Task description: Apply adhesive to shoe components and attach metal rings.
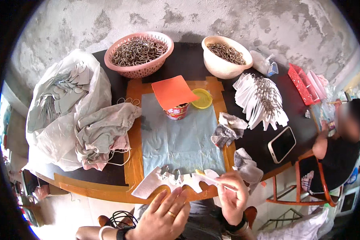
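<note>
Head view, one entry per item, as I read it from my remote seat.

Item 1: white cut-out sheet (156, 185). Flat, thin, scalloped along one edge, lying at the near rim of the table (108, 192), directly under and ahead of both hands. I judge it light, limp and easily creased or torn at the scallops; best taken by a plain straight edge with a flat pinch, not by the narrow tabs.

Item 2: left hand (164, 216). Fingers spread and flat, palm down, just on the near side of the sheet; it grasps nothing, and I cannot tell whether the fingertips press the sheet.

Item 3: right hand (233, 196). Fingers closed in a pinch on a slim pale stick (208, 177), whose yellowish tip points away from the grip toward the sheet's far edge. I judge the stick stiff and light.

Item 4: small grey metal pieces (170, 173), resting on the sheet just beyond the left fingertips. Likely hard and slippery.

Item 5: beyond the grip, on a blue-grey mat (180, 140): a red cup (177, 111) capped by an orange card (173, 91), with a yellow lid (203, 99) beside it.

Item 6: far beyond: a pink basket (139, 54) and a cream bowl (227, 57), both holding metal rings.

Item 7: right of the grip: grey rags (228, 130) and a phone (282, 144).
</note>
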Demonstrator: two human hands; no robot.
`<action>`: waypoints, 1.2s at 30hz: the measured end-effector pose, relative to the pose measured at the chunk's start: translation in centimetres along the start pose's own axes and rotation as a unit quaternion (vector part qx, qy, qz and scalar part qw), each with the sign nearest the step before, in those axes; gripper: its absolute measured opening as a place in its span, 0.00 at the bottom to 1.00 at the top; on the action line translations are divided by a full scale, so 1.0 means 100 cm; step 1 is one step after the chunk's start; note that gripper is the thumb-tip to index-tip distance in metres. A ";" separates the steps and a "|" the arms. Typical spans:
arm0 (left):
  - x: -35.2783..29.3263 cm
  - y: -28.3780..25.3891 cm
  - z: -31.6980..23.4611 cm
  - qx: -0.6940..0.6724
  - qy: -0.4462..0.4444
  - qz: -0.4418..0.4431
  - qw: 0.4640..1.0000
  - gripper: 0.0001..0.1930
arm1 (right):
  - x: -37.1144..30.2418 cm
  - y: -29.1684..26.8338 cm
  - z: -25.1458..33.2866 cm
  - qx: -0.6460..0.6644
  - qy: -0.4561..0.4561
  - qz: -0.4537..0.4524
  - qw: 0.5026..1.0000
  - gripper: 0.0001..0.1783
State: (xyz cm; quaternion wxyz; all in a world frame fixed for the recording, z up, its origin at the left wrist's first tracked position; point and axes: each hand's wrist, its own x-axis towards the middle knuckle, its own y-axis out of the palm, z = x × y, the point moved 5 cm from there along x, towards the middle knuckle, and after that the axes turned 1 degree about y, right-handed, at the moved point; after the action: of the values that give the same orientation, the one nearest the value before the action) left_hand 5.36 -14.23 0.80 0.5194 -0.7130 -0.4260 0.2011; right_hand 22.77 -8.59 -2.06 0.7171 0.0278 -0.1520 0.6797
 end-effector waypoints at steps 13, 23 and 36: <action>0.001 0.056 0.002 0.025 0.018 -0.059 0.998 0.24 | -0.001 0.000 -0.009 -0.154 -0.105 0.103 0.977 0.12; 0.001 0.058 0.005 0.034 0.032 -0.061 0.997 0.24 | 0.002 -0.001 -0.008 -0.124 -0.115 0.114 0.979 0.13; 0.003 0.054 0.004 0.083 0.049 -0.073 0.993 0.22 | 0.001 0.000 -0.007 -0.170 -0.098 0.093 0.976 0.10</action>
State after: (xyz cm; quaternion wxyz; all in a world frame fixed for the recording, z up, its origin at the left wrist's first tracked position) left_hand 7.45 -14.29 -4.25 0.6101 -0.6432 -0.4333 0.1622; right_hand 22.87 -8.37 -2.67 0.6268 -0.0428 -0.3367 0.7013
